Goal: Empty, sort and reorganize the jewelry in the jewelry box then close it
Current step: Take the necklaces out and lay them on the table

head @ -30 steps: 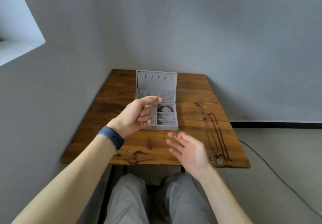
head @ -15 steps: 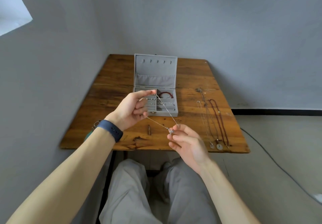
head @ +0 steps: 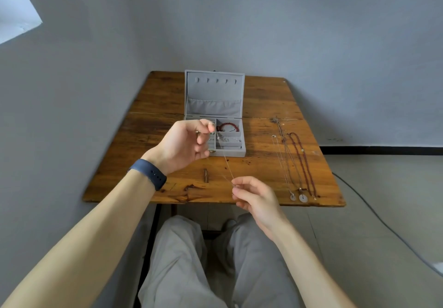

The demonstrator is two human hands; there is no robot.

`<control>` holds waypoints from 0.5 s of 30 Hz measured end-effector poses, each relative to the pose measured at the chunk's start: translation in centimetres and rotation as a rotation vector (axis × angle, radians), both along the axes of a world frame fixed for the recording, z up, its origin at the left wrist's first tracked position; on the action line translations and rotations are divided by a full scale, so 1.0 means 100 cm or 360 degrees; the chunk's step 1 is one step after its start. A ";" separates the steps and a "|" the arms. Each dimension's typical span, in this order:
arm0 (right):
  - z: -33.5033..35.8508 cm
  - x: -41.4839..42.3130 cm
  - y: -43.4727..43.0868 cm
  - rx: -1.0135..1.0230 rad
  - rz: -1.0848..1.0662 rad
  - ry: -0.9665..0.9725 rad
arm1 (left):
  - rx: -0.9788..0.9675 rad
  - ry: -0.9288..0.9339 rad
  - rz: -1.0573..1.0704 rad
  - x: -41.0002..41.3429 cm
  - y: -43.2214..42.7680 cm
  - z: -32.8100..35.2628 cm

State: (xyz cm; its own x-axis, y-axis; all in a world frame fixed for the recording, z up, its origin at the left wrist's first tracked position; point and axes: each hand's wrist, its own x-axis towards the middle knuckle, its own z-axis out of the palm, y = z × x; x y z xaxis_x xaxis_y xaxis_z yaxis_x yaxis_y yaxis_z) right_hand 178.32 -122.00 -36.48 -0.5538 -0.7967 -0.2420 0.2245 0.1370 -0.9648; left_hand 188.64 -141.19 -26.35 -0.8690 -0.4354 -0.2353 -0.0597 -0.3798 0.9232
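Observation:
A grey jewelry box [head: 230, 150] stands open on the wooden table [head: 163, 106], its lid upright. A red bead bracelet [head: 228, 126] and a thin silver piece lie in its right compartments. A thin silver chain [head: 227, 163] stretches taut above the table in front of the box. My left hand [head: 184, 143] pinches its upper end just before the box. My right hand [head: 254, 196] pinches its lower end near the table's front edge.
Several necklaces [head: 296, 163], thin silver ones and dark red beaded ones with round pendants, lie stretched out on the table's right side. A cable [head: 374, 214] runs over the floor at the right. My knees sit under the table's front edge.
Both hands have pulled the chain out of the box and stretched it. My right hand went from open to pinching the chain's lower end. The view tilted so the table sits lower.

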 end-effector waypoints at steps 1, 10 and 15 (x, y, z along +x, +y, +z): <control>-0.002 -0.001 0.001 0.0038 -0.0066 0.0061 | -0.0076 -0.0009 -0.0086 0.001 -0.002 0.002; -0.021 -0.027 0.017 0.0265 -0.0492 0.1069 | -0.1035 -0.0845 -0.0552 0.008 -0.008 0.007; -0.026 -0.025 0.024 0.0124 -0.0601 0.1434 | -0.1035 -0.0766 -0.0304 0.003 0.004 0.000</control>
